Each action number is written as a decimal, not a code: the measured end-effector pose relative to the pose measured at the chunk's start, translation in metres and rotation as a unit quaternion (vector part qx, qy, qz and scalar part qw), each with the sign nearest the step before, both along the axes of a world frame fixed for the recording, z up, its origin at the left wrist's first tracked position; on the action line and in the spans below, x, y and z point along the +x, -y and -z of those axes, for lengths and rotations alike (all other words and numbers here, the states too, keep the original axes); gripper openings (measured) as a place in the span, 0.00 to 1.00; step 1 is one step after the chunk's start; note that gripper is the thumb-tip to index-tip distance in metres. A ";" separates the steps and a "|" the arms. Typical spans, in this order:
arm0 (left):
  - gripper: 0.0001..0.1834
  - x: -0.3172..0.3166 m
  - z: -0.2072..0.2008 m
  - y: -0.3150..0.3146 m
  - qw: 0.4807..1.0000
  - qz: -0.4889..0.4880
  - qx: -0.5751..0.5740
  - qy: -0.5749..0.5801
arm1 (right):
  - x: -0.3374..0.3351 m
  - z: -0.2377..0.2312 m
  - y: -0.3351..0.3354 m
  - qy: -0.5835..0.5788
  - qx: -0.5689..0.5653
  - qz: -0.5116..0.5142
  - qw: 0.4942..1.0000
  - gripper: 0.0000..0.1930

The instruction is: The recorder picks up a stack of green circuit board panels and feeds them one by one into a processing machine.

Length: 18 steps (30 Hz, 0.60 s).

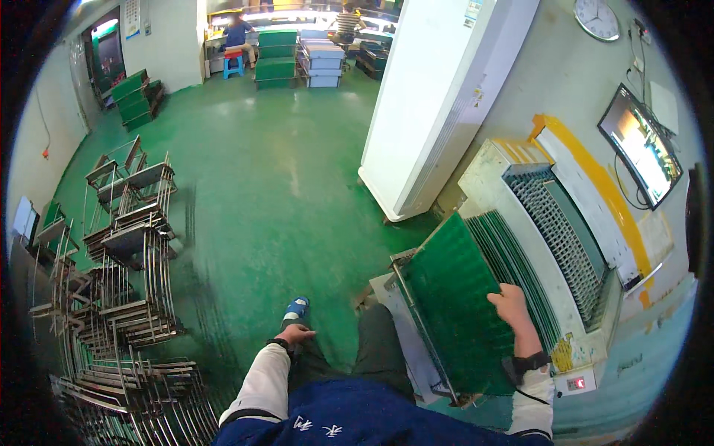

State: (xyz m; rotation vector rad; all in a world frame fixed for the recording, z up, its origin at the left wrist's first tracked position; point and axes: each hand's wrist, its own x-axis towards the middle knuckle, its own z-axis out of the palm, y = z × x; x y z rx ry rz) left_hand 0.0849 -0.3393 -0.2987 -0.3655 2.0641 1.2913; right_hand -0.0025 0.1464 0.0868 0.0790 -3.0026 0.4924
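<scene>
My right hand (509, 305) is closed at the edge of a large green board (454, 297), which leans at the front of a row of similar boards. The row of thin green boards (509, 249) stands on edge close behind it, packed side by side. A metal rack frame (420, 327) runs along the near left side of the boards. My left hand (297, 334) hangs by my left thigh, fingers curled together, with nothing visible in it. Both wrists wear dark bands.
A slotted machine (561, 238) stands right of the boards, under a wall screen (641, 145). A tall white cabinet unit (431, 104) rises ahead. Metal wire racks (134, 245) crowd the left floor. Far back, people sit at a lit bench near stacked green bins (276, 59).
</scene>
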 end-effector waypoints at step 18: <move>0.28 -0.004 0.002 0.004 0.999 -0.005 0.045 -0.014 | 0.026 -0.135 -0.131 -0.105 -0.499 0.094 0.855 0.15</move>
